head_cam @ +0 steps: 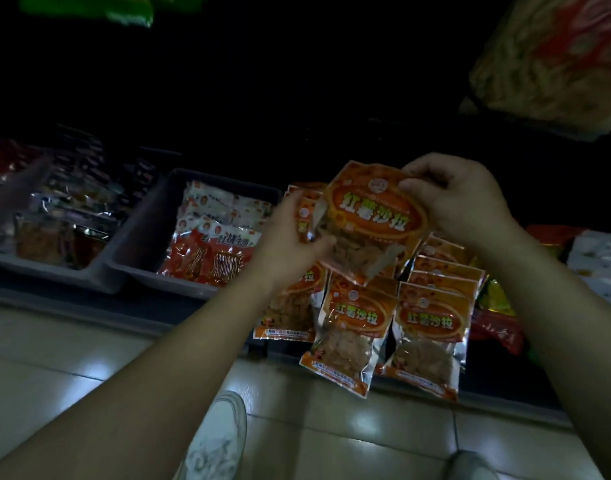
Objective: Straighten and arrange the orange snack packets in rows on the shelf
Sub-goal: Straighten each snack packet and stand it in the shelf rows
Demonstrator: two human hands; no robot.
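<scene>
Low shelf, dim, above pale tiled floor. Orange packets overlap in rows at its edge. One packet lifted: left hand grips lower side, right hand pinches top. Grey tray to the left.

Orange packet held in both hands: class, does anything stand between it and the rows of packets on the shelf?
Nothing visible does. The left hand and right hand hold the orange packet just above the rows of packets, with no other item between; the grey tray lies off to the left.

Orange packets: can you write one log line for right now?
left hand grips raised packet | right hand pinches its top | front packets tilted
</scene>
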